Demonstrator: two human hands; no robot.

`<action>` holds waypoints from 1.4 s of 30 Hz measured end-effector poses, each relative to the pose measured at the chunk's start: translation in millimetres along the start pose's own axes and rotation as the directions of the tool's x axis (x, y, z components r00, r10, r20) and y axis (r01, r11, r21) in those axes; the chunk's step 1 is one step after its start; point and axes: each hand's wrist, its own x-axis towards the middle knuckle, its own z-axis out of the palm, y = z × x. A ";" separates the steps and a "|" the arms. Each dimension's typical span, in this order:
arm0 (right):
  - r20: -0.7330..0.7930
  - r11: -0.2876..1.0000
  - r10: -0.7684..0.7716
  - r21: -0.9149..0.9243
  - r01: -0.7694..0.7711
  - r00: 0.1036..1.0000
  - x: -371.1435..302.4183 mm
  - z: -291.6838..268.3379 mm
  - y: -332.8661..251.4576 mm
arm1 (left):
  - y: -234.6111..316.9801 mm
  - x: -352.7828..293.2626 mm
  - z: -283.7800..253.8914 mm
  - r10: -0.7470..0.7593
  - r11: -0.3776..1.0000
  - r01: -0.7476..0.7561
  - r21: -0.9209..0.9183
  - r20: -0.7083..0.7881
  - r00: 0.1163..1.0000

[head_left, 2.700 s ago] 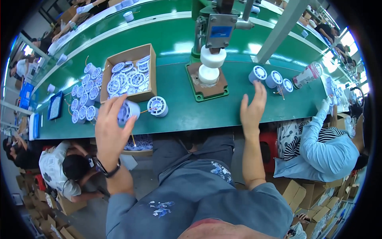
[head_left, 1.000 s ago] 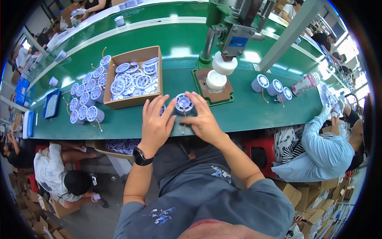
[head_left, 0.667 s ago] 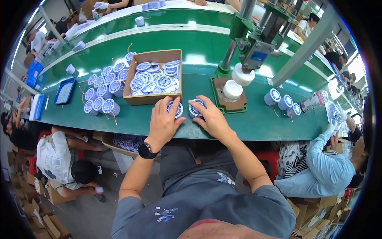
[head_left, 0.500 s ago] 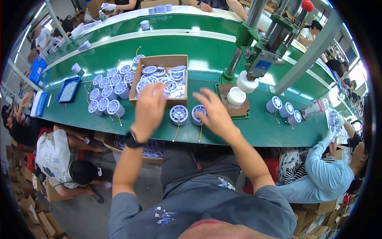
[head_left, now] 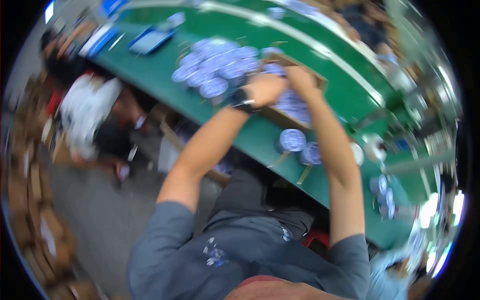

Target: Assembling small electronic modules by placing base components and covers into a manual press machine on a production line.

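The picture is blurred and tilted. Both hands reach into the cardboard box (head_left: pixel 300 107) of round blue-white discs at about 12 o'clock on the green table (head_left: pixel 350 95). The left hand (head_left: pixel 265 89), with a black watch (head_left: pixel 243 100) on the wrist, is over the box's left edge; the right hand (head_left: pixel 300 79) is just beside it, at 1 o'clock. Whether either hand grasps a disc, I cannot tell. Two discs (head_left: pixel 292 140) lie on the table near the box, at 5 o'clock from it. More discs (head_left: pixel 215 67) stand in a group at 10 o'clock.
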 end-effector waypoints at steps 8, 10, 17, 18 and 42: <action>0.192 0.990 0.126 -0.091 -0.110 0.973 2.4 -5.7 -4.9 | 21.3 -5.3 -3.1 -0.050 0.979 0.043 -0.198 -0.032 0.998; 0.200 0.989 0.138 -0.080 -0.124 0.970 1.5 -1.5 4.2 | 24.5 -6.3 -9.5 0.014 0.971 -0.001 -0.241 0.051 0.999; 0.192 0.923 0.169 0.314 -0.224 0.967 -3.5 -4.5 28.2 | 24.2 15.0 17.9 -0.080 0.949 0.086 -0.303 0.032 0.996; 0.195 0.922 0.173 0.312 -0.228 0.966 -5.6 -7.2 28.0 | 24.5 14.3 17.9 -0.079 0.941 0.076 -0.331 0.004 0.997; -0.222 0.645 0.614 0.695 -0.320 0.757 -296.8 -152.9 -77.2 | 21.2 -10.0 -5.7 -0.183 0.903 0.048 -0.427 -0.280 0.942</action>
